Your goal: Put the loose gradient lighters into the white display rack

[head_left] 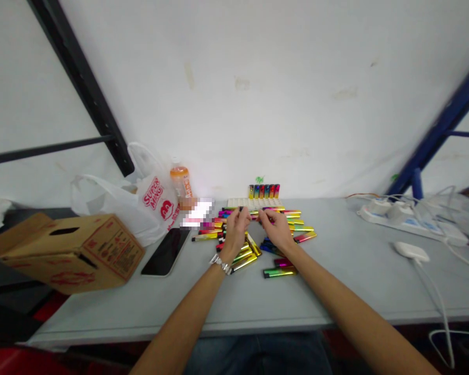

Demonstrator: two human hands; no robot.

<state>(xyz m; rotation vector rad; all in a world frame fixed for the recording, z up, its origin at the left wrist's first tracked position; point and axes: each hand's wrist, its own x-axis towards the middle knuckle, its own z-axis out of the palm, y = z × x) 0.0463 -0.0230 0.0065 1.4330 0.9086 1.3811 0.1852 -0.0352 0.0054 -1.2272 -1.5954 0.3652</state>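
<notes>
Gold-coloured lighters (254, 245) are scattered around the left grip (237, 226) and the right grip (275, 228); both are narrowly pinched, but whether anything is held cannot be told.

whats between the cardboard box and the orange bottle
In the head view, a white plastic bag stands between the box and the bottle.

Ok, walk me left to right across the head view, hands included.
Cardboard box → phone with a dark screen → left hand → right hand → white power strip.
</notes>
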